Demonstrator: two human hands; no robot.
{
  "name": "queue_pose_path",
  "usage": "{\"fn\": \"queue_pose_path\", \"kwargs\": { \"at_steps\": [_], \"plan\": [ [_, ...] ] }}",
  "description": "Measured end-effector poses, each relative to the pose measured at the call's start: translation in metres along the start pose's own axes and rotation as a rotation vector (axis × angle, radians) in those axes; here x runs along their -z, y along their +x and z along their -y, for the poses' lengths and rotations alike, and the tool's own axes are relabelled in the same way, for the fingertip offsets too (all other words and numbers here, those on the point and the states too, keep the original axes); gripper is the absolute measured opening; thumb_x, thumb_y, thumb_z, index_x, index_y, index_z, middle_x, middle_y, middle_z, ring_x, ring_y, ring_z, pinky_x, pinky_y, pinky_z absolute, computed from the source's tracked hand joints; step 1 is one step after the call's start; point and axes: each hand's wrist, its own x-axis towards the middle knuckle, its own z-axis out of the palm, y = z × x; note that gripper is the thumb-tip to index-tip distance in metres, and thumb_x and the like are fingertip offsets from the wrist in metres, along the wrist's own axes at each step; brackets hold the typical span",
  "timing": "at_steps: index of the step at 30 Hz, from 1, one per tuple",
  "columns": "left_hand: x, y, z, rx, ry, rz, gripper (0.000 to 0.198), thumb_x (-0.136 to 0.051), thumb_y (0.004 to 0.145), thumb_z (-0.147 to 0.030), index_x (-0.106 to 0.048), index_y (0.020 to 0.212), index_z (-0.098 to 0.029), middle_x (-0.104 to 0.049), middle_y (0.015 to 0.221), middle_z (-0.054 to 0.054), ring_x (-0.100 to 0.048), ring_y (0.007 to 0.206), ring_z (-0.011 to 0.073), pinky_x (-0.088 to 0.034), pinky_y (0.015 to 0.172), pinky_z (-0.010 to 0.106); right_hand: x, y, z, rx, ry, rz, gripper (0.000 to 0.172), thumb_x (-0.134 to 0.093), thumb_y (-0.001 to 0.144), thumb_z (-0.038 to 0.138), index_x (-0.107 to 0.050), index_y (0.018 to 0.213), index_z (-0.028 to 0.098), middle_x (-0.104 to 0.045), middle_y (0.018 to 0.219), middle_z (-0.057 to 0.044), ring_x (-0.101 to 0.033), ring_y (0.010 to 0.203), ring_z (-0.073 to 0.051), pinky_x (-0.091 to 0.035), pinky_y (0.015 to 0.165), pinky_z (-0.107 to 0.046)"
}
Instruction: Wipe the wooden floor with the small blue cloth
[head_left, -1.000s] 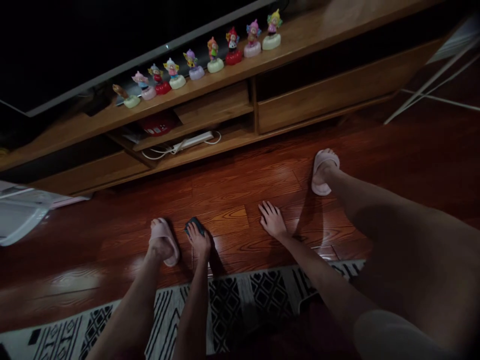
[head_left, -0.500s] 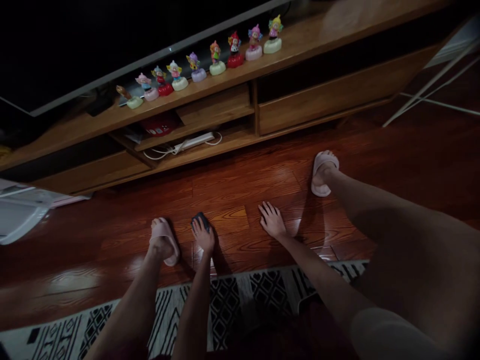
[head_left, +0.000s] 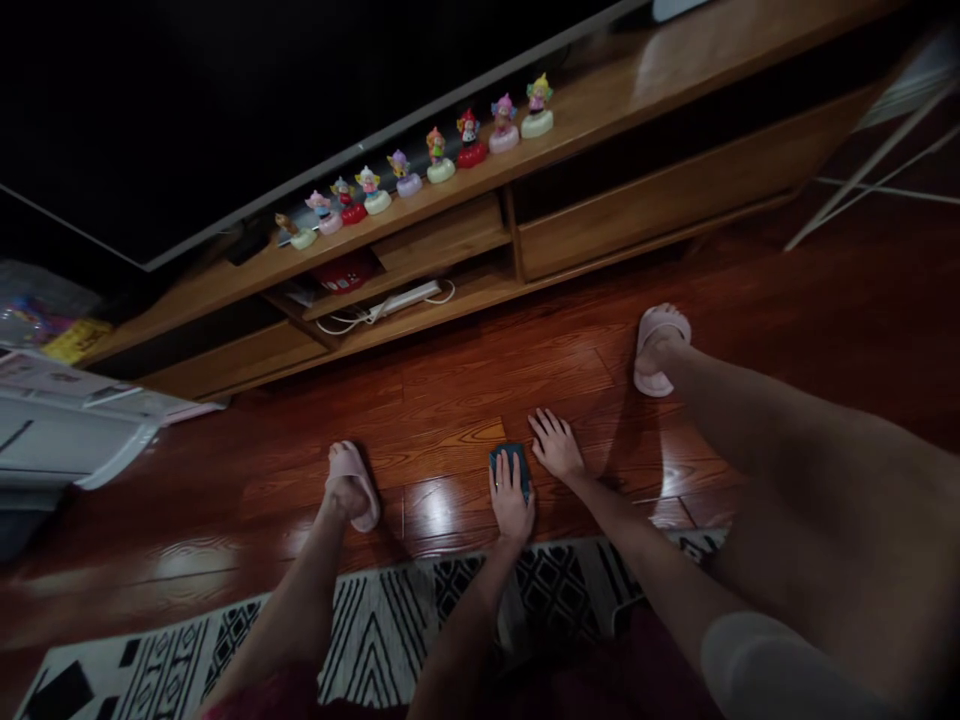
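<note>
My left hand (head_left: 511,497) presses down on a small dark teal cloth (head_left: 510,460) lying on the red-brown wooden floor (head_left: 450,400), with the fingers laid over it. Just right of it, my right hand (head_left: 556,445) rests flat on the floor with its fingers spread and nothing in it; the two hands almost touch. My legs stretch out to either side. Each foot wears a pink slipper, the left one (head_left: 358,485) near the cloth and the right one (head_left: 656,345) farther off.
A low wooden TV stand (head_left: 600,215) runs along the back, with a row of small figurines (head_left: 427,160) under a dark screen, and a white power strip (head_left: 401,298) and a red box (head_left: 341,275) on its shelf. A patterned rug (head_left: 375,620) lies near me. A white appliance (head_left: 67,440) sits at the left.
My left hand has slid the dark cloth to the right across the floor, from beside my left foot to right next to my right hand. The view has pulled back and tilted a little.
</note>
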Motion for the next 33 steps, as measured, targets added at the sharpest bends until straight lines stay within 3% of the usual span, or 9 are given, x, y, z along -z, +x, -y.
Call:
{"fn": "queue_pose_path", "kwargs": {
  "at_steps": [3, 10, 16, 21, 24, 28, 31, 33],
  "plan": [
    [-0.018, 0.0, -0.023, 0.066, -0.003, -0.097, 0.074, -0.038, 0.099, -0.033, -0.006, 0.165, -0.025, -0.011, 0.174, 0.005, -0.007, 0.16, 0.0278, -0.012, 0.132, 0.057, -0.001, 0.0, 0.0, 0.001, 0.0, 0.008, 0.057, -0.041, 0.096, 0.027, -0.048, 0.151, 0.015, -0.045, 0.16, -0.014, -0.031, 0.149, -0.029, -0.025, 0.118, -0.047],
    [-0.008, 0.0, -0.024, 0.079, -0.013, -0.074, 0.071, -0.04, 0.098, -0.036, -0.015, 0.164, -0.025, -0.013, 0.173, 0.005, -0.009, 0.16, 0.0252, -0.014, 0.132, 0.053, 0.003, -0.001, 0.002, -0.01, -0.017, 0.055, 0.059, -0.038, 0.097, 0.029, -0.044, 0.154, 0.014, -0.042, 0.161, -0.014, -0.03, 0.149, -0.03, -0.023, 0.119, -0.048],
    [0.014, -0.017, -0.005, 0.006, -0.002, 0.063, 0.079, -0.047, 0.09, -0.026, -0.018, 0.163, -0.025, -0.01, 0.174, 0.001, -0.008, 0.16, 0.0205, -0.012, 0.132, 0.048, 0.004, -0.003, 0.008, -0.026, -0.023, 0.087, 0.06, -0.032, 0.098, 0.028, -0.04, 0.156, 0.014, -0.037, 0.164, -0.012, -0.027, 0.152, -0.027, -0.02, 0.123, -0.046],
    [0.038, -0.047, 0.029, 0.093, 0.009, 0.041, 0.079, -0.047, 0.084, -0.02, -0.028, 0.161, -0.023, -0.021, 0.172, 0.004, -0.013, 0.159, 0.0184, -0.016, 0.131, 0.046, -0.004, -0.004, 0.02, -0.12, -0.022, 0.112, 0.065, -0.031, 0.096, 0.028, -0.032, 0.159, 0.013, -0.029, 0.168, -0.012, -0.022, 0.154, -0.027, -0.016, 0.125, -0.05],
    [0.054, -0.063, 0.052, 0.189, 0.02, -0.006, 0.079, -0.047, 0.081, -0.016, -0.033, 0.159, -0.019, -0.027, 0.17, 0.009, -0.018, 0.158, 0.0215, -0.019, 0.13, 0.047, -0.005, -0.006, 0.028, -0.169, -0.01, 0.146, 0.067, -0.032, 0.094, 0.028, -0.031, 0.159, 0.011, -0.028, 0.168, -0.015, -0.023, 0.154, -0.029, -0.016, 0.125, -0.053],
    [0.074, -0.086, 0.076, 0.341, 0.046, -0.112, 0.074, -0.044, 0.083, -0.015, -0.035, 0.156, -0.011, -0.031, 0.167, 0.018, -0.019, 0.157, 0.0336, -0.023, 0.128, 0.051, 0.0, -0.021, 0.041, -0.191, -0.028, 0.18, 0.069, -0.034, 0.092, 0.027, -0.033, 0.158, 0.009, -0.03, 0.167, -0.017, -0.026, 0.154, -0.03, -0.017, 0.125, -0.052],
    [0.078, -0.096, 0.079, 0.423, 0.064, -0.162, 0.07, -0.043, 0.084, -0.016, -0.036, 0.153, -0.011, -0.035, 0.164, 0.021, -0.023, 0.154, 0.0414, -0.026, 0.125, 0.055, 0.003, -0.041, 0.055, -0.216, -0.043, 0.213, 0.071, -0.036, 0.091, 0.027, -0.033, 0.159, 0.008, -0.03, 0.166, -0.018, -0.027, 0.154, -0.03, -0.018, 0.124, -0.051],
    [0.072, -0.094, 0.069, 0.449, 0.071, -0.167, 0.07, -0.044, 0.083, -0.016, -0.037, 0.153, -0.011, -0.036, 0.164, 0.022, -0.024, 0.153, 0.044, -0.027, 0.124, 0.057, 0.005, -0.053, 0.064, -0.233, -0.05, 0.24, 0.072, -0.038, 0.091, 0.028, -0.031, 0.16, 0.008, -0.028, 0.167, -0.019, -0.027, 0.155, -0.03, -0.017, 0.125, -0.051]
  ]
}}
